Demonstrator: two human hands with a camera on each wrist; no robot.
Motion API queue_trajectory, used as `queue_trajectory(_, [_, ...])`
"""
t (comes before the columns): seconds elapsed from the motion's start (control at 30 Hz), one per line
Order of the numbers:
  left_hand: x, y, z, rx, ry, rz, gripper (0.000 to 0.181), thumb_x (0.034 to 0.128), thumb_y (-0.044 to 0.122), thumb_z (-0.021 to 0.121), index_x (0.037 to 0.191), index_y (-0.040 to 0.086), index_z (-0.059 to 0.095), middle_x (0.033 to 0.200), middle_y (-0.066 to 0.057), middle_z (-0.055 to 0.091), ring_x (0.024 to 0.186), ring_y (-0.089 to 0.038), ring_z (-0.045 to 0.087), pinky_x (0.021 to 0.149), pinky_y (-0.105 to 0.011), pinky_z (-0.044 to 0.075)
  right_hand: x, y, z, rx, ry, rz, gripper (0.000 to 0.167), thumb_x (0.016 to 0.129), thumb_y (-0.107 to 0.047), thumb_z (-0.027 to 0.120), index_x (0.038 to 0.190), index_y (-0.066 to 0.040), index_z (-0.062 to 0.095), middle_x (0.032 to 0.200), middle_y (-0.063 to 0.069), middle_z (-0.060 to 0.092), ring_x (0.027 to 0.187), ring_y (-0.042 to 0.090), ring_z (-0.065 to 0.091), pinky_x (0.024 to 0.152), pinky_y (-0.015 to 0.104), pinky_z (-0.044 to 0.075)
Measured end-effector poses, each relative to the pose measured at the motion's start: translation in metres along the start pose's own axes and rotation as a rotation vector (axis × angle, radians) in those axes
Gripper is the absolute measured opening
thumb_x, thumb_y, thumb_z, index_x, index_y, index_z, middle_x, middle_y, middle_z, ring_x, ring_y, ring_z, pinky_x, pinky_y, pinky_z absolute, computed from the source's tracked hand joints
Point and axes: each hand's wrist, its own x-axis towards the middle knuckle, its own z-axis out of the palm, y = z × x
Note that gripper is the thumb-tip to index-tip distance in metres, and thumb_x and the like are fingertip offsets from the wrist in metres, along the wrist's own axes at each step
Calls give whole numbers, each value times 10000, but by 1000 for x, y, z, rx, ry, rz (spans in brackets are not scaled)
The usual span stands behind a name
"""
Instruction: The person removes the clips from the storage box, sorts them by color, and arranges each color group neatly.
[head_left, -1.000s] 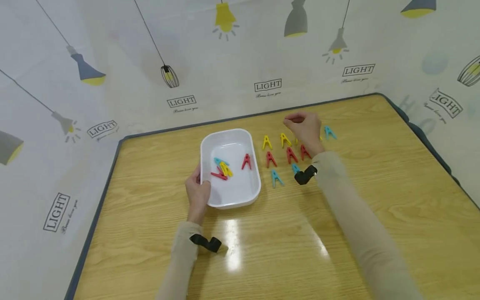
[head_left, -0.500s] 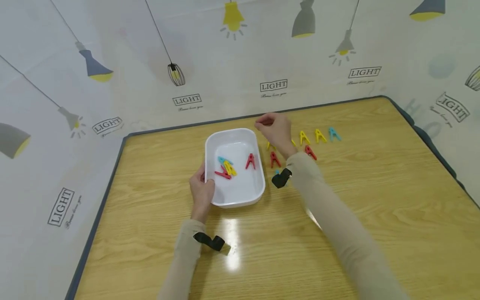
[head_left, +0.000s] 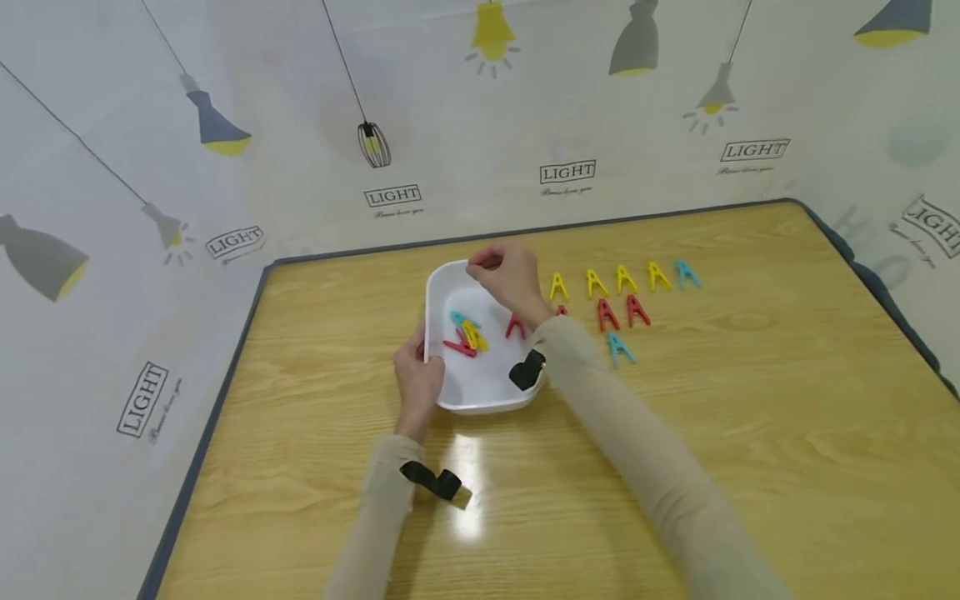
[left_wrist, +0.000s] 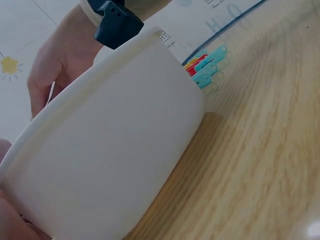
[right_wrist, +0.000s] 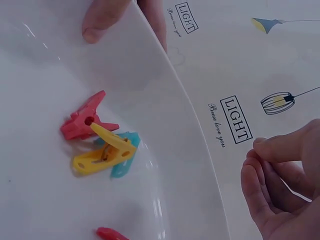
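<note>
A white plastic tray [head_left: 487,392] holds several clothespins: a yellow clothespin [head_left: 474,336] overlapping a blue one and a red one [head_left: 460,347], plus a separate red clothespin [head_left: 514,326] on the right. My left hand [head_left: 418,379] grips the tray's left wall, thumb over the rim. Above the far right part of the tray is my right hand [head_left: 508,279]. In the right wrist view, its thumb and fingertips meet, fingers [right_wrist: 255,187] curled, with nothing visible between them. In the left wrist view, the tray's outer wall [left_wrist: 110,140] covers most of the frame.
Right of the tray, clothespins lie in rows on the wooden table [head_left: 750,400]: several yellow ones [head_left: 626,279] with a blue one [head_left: 687,275] at the end, then red ones [head_left: 608,315], then a blue one [head_left: 620,348]. My right sleeve partly covers the rows. A patterned wall sheet stands behind.
My right hand has moved left from over the rows of clothespins to over the tray. My left hand keeps its grip on the tray, and the clothespins inside look unchanged.
</note>
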Motion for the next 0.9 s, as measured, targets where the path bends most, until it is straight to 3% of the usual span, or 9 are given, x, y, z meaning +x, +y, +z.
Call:
queue_trajectory(0.23, [-1, -2, 2, -4, -18, 37, 692, 749, -181, 409, 1409, -35, 554, 1337, -261, 627, 1170, -359, 648, 984, -468, 556, -5, 9, 8, -2, -110, 17, 98, 906, -139, 748, 978, -73, 747, 975, 96, 749, 884, 213, 670, 812, 308, 581])
queue_trajectory(0.37, [-1, 0, 2, 10, -6, 30, 686, 754, -179, 417, 1409, -31, 556, 1355, -250, 620, 1177, -342, 646, 992, -459, 554, -7, 13, 8, -53, -268, 33, 102, 892, -120, 761, 972, -57, 747, 978, 108, 739, 888, 205, 638, 787, 271, 538])
queue_trajectory(0.5, [-1, 0, 1, 6, 5, 36, 700, 736, -184, 405, 1404, -41, 557, 1338, -257, 627, 1166, -341, 650, 974, -449, 564, -7, 14, 4, -99, -438, 113, 82, 879, -111, 763, 944, -66, 741, 968, 81, 718, 857, 200, 580, 722, 257, 483])
queue_trajectory(0.67, [-1, -2, -1, 3, 4, 37, 715, 724, -180, 396, 1409, -42, 551, 1336, -261, 626, 1176, -353, 646, 970, -446, 566, -6, 16, 5, -241, -582, 180, 87, 835, -141, 778, 876, -97, 716, 812, 13, 642, 718, 168, 523, 583, 263, 421])
queue_trajectory(0.9, [-2, -3, -2, -7, -2, 37, 718, 721, -176, 391, 1412, -50, 544, 1349, -260, 618, 1190, -336, 639, 990, -452, 553, -10, 18, 8, -426, -662, 158, 266, 752, -264, 874, 811, -104, 670, 734, -16, 597, 721, 143, 534, 623, 232, 407])
